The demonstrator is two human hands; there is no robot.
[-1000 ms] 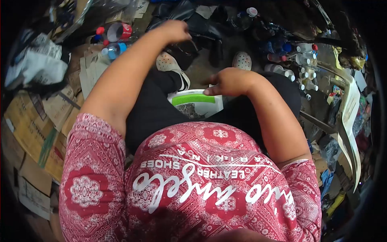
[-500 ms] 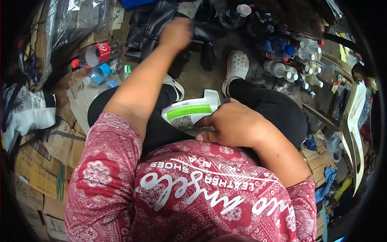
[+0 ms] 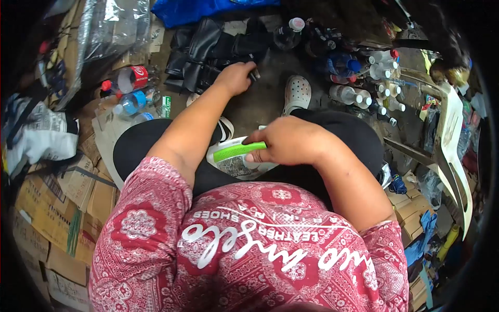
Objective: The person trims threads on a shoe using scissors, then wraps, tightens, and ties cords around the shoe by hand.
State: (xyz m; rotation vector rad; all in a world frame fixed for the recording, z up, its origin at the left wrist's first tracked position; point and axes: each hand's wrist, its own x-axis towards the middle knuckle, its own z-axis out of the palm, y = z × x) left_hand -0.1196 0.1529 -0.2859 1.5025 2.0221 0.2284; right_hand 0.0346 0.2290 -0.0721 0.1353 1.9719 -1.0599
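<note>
My left hand (image 3: pixel 235 78) is closed at the near edge of black leather-like pieces (image 3: pixel 205 44) on the floor. A small dark item with a pale tip (image 3: pixel 254 75) shows at its fingertips, too small to name. Between my thighs rests a white curved piece (image 3: pixel 212 156) with a grey patterned area inside it. My right hand (image 3: pixel 283 141) pinches the right end of a green strip (image 3: pixel 234 151) that lies along the white piece, fingers above and thumb below. Part of the white piece is hidden under that hand.
Bottles (image 3: pixel 132 80) lie at the left, and more bottles (image 3: pixel 358 96) stand or lie at the right. Flattened cardboard (image 3: pixel 67 229) covers the lower left. A white plastic chair part (image 3: pixel 453 125) is at far right, a blue sheet (image 3: pixel 208 9) at the top.
My left hand has come down and nearer, away from over the black pieces. My right hand has moved up and closed on the green strip's end. The view has shifted slightly.
</note>
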